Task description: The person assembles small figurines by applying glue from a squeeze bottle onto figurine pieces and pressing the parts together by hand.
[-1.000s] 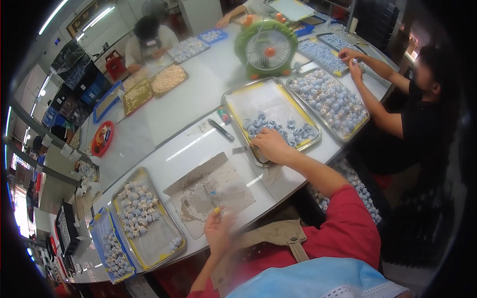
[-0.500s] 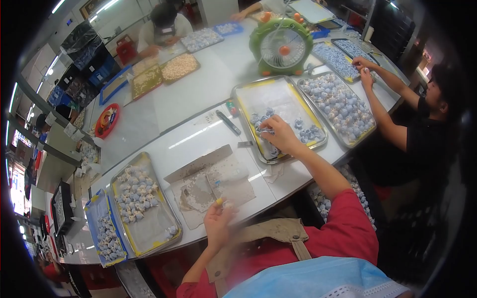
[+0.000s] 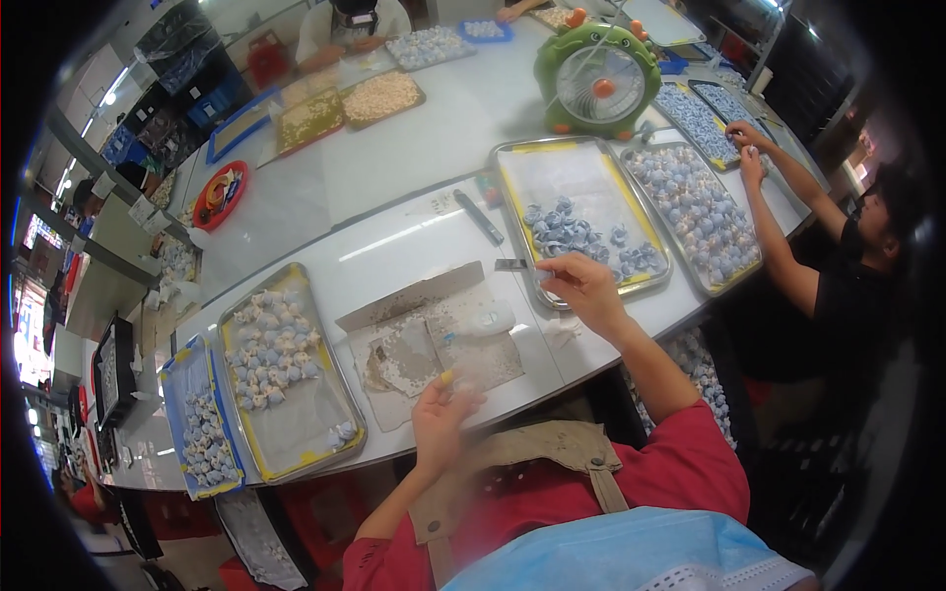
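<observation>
My right hand (image 3: 583, 292) hovers at the near edge of a metal tray (image 3: 592, 167) that holds several small blue-grey folded pieces (image 3: 576, 234). Its fingers pinch a thin metal tool (image 3: 514, 264) that points left over the table. My left hand (image 3: 441, 419) is raised at the table's near edge, fingers closed on a small yellow-tipped thing (image 3: 446, 376). Between the hands lies a stained brown cardboard sheet (image 3: 426, 340) with a small clear piece on it.
A tray of pale and blue pieces (image 3: 286, 369) and a blue tray (image 3: 202, 426) sit at the left. A black pen-like tool (image 3: 479, 218), a green fan (image 3: 597, 81) and more filled trays (image 3: 696, 212) lie beyond. A person in black (image 3: 847, 286) works at the right, another person (image 3: 351, 24) at the far end.
My right hand has drawn back from the blue-grey pieces to the tray's near edge. My left hand has stayed by the cardboard. The view has shifted a little.
</observation>
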A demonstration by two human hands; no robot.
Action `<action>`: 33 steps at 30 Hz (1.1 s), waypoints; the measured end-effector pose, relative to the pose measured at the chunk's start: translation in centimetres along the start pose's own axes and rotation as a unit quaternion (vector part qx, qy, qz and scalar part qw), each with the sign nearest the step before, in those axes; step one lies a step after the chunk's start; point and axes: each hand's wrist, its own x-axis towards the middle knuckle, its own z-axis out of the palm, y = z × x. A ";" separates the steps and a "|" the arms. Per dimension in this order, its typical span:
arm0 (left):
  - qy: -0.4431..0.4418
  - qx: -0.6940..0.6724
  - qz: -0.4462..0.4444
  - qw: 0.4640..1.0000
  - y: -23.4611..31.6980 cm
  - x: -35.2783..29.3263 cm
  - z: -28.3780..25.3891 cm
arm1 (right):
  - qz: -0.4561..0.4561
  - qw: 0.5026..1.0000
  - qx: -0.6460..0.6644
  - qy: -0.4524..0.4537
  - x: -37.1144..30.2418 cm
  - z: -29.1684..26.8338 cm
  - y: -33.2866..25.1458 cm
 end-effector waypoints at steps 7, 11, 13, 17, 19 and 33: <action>-0.003 -0.010 0.005 1.000 0.3 -0.7 -0.1 | 0.124 0.990 0.060 -0.038 -1.5 0.4 -1.2; 0.009 -0.007 -0.001 1.000 0.2 -1.1 -0.4 | 0.116 0.991 0.037 -0.063 -2.3 1.1 -1.5; 0.018 0.004 0.021 1.000 -0.2 -1.1 -0.8 | 0.121 0.987 0.060 -0.091 -2.5 1.9 -1.8; 0.022 0.002 0.039 0.999 0.6 -0.5 -0.5 | 0.209 0.942 0.240 -0.110 -3.2 4.2 -4.8; 0.001 0.011 0.057 0.998 0.8 0.5 -0.4 | 0.212 0.932 0.261 -0.135 -3.9 4.8 -5.4; -0.043 -0.024 0.054 0.997 -0.5 -1.0 -0.5 | -0.018 0.993 0.040 -0.113 -6.8 8.7 -6.9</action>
